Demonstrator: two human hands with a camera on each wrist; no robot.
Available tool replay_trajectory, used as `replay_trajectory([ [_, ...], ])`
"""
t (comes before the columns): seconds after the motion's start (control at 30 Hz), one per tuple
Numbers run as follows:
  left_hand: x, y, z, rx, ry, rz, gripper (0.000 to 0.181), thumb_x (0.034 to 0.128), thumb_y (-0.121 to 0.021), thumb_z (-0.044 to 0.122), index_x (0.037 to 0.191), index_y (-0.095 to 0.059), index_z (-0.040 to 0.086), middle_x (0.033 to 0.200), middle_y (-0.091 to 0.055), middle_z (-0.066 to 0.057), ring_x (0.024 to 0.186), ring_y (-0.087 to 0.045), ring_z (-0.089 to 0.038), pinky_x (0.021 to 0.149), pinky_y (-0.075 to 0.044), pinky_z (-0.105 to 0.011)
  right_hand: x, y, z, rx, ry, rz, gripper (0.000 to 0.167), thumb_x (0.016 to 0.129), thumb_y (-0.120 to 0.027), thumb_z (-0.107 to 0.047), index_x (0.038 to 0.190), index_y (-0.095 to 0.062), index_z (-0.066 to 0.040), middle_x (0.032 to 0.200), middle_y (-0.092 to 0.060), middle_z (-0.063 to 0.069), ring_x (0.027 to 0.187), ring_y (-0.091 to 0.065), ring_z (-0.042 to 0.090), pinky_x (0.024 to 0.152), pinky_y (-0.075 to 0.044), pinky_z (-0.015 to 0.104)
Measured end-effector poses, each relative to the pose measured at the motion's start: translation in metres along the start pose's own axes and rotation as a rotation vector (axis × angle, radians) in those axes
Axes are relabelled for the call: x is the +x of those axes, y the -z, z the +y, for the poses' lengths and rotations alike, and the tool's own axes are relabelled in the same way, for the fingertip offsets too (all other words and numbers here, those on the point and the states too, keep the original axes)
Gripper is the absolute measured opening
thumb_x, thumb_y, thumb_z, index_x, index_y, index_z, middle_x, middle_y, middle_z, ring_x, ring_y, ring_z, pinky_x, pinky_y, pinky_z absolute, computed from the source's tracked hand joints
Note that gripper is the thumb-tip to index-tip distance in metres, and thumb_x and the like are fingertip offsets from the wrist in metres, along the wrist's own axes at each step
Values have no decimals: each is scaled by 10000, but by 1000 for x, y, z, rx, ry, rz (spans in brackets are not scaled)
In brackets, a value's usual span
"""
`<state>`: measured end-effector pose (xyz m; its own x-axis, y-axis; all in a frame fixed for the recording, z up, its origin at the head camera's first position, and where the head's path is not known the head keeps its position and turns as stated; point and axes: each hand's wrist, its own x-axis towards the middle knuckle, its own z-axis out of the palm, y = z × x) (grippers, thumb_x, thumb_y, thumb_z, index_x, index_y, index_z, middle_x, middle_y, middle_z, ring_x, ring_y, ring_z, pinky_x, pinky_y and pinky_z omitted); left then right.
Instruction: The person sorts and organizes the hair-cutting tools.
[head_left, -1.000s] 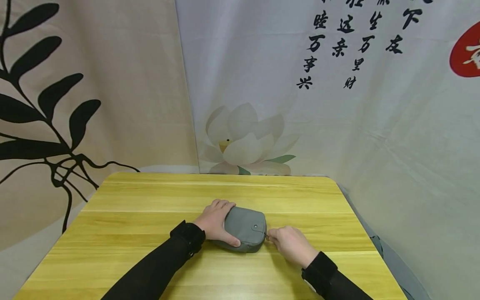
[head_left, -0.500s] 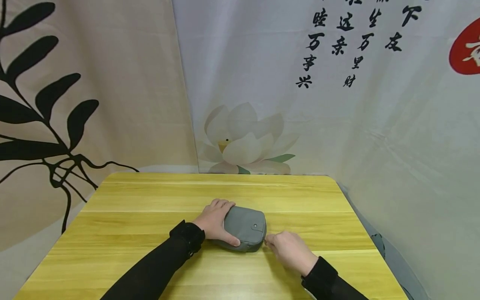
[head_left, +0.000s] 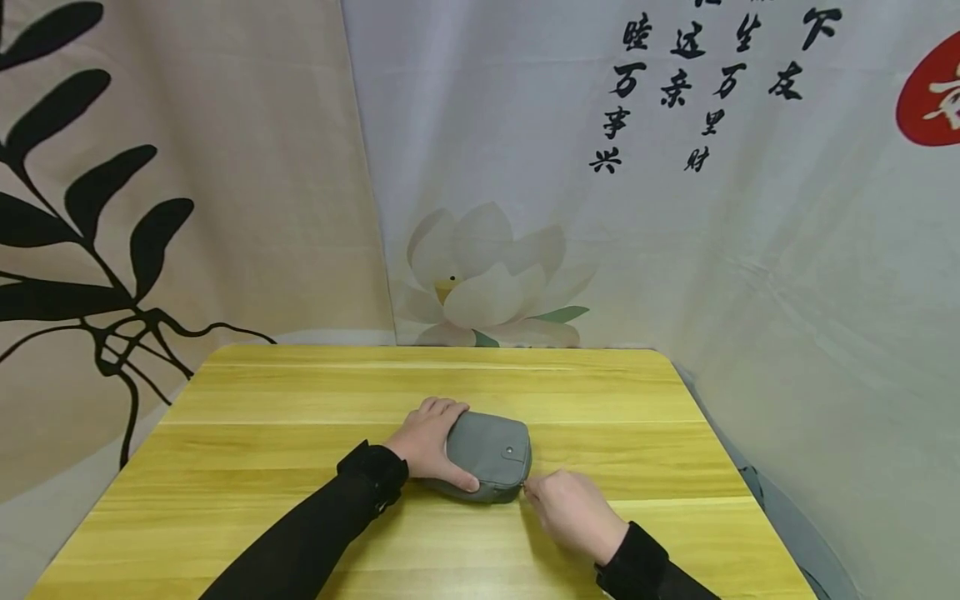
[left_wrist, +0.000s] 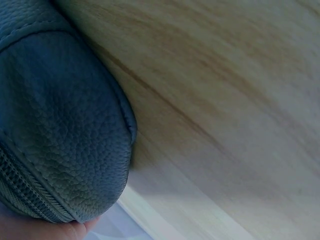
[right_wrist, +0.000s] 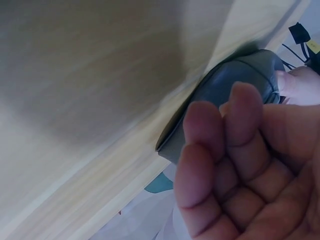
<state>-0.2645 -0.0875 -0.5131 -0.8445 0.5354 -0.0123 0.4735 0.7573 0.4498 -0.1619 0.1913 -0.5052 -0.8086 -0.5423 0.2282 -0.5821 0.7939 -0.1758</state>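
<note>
A grey zip pouch of pebbled leather, with a snap tab on top, lies on the wooden table. My left hand grips its left end, thumb along the near side and fingers over the far edge. At the near right corner, my right hand pinches the small zipper pull, which is mostly hidden by the fingertips. The left wrist view shows the zipper along the pouch's side, its teeth closed in that stretch. Curled fingers of the right hand stand before the pouch in the right wrist view.
The yellow wood-grain table extends on all sides of the pouch. Behind it hangs a printed cloth backdrop with a lotus, leaves and writing. Dark cables show past the table edge in the right wrist view.
My right hand has moved slightly left and toward me, drawing the zipper pull around the pouch's right end to the near corner. The left hand and the pouch have stayed in place.
</note>
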Motion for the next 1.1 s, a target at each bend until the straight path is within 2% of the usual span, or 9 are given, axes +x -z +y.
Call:
replay_trajectory([
  [0.2, -1, 1, 1, 3, -1, 0, 1282, 658, -889, 764, 1654, -386, 133, 1656, -437, -131, 1558, -342, -397, 1243, -341, -638, 0, -1, -5, -47, 4, -7, 379, 1015, -684, -109, 679, -520, -173, 552, -430, -83, 504, -373, 20, 456, -353, 234],
  [0.43, -1, 2, 1, 0, 1, 3, 1278, 653, -895, 756, 1649, -395, 130, 1651, -442, -134, 1555, -344, -401, 1240, -342, -640, 1, -3, -13, -106, 7, 1, 328, 977, -715, -129, 687, -569, -176, 563, -499, -74, 482, -451, 63, 450, -364, 263],
  [0.63, 0, 0, 1, 7, 3, 5, 1278, 656, -890, 762, 1649, -392, 129, 1649, -444, -129, 1551, -350, -398, 1236, -349, -638, 3, -4, -22, -118, 23, -25, 300, 973, -695, -139, 698, -577, -167, 580, -543, -53, 479, -496, 107, 439, -355, 285],
  [0.87, 0, 0, 2, 7, 0, 8, 1280, 656, -890, 760, 1649, -393, 124, 1651, -442, -135, 1552, -348, -403, 1241, -340, -643, 4, -8, -25, -148, 33, -9, 319, 972, -705, -150, 682, -572, -168, 576, -541, -55, 479, -503, 109, 449, -375, 291],
  [1.1, -1, 0, 2, 8, -5, 17, 1283, 650, -888, 763, 1644, -400, 116, 1641, -456, -137, 1542, -361, -401, 1233, -355, -638, 8, -11, -31, -147, 49, 0, 327, 972, -709, -172, 675, -572, -173, 557, -493, -70, 459, -456, 91, 439, -329, 284],
])
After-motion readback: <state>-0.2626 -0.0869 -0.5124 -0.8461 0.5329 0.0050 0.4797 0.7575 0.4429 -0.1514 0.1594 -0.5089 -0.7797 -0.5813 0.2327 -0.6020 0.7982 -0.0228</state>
